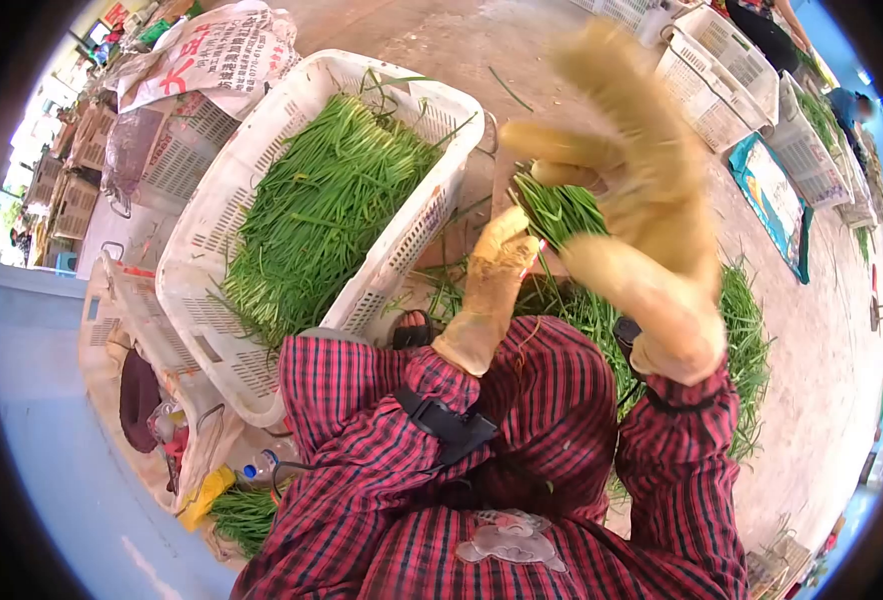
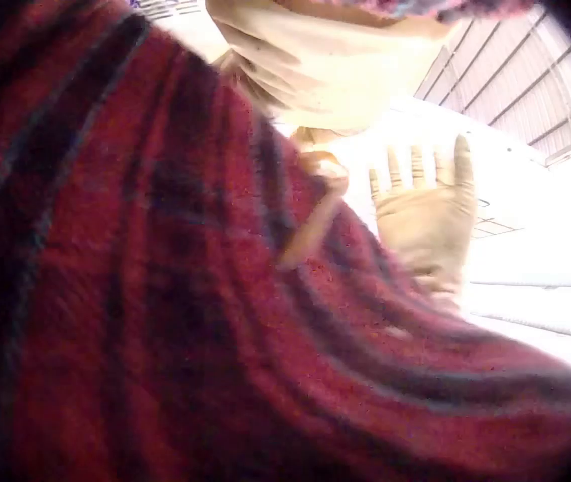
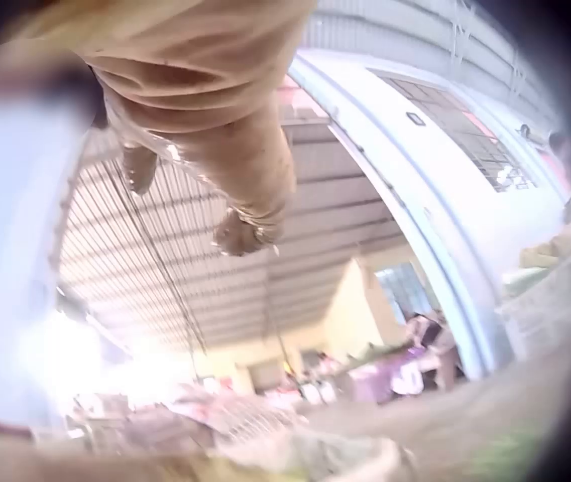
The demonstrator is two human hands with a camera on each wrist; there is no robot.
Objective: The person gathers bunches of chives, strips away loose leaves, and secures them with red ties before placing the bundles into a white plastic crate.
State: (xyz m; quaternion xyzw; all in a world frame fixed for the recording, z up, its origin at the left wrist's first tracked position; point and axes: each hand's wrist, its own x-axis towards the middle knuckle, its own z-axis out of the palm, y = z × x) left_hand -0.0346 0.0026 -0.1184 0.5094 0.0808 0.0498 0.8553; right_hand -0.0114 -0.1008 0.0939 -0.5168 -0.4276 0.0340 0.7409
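My left hand (image 1: 492, 285), in a dirty cream rubber glove, holds the near end of a bunch of garlic chives (image 1: 567, 208) in front of my knees. Raised over the bunch is my right hand (image 1: 652, 170), gloved alike and blurred by motion, its fingers spread and nothing in its grasp. In the left wrist view that right hand (image 2: 426, 221) shows its palm with straight fingers, beyond a plaid sleeve that hides most of the scene. The right wrist view has the glove of the right hand (image 3: 205, 121) large at the top.
On my left stands a white plastic crate (image 1: 187, 265) of cut chives. Loose chives (image 1: 747, 340) lie on the floor by my right arm. More crates (image 1: 717, 75), a teal-edged sack (image 1: 772, 195) and a printed white sack (image 1: 212, 55) are farther off.
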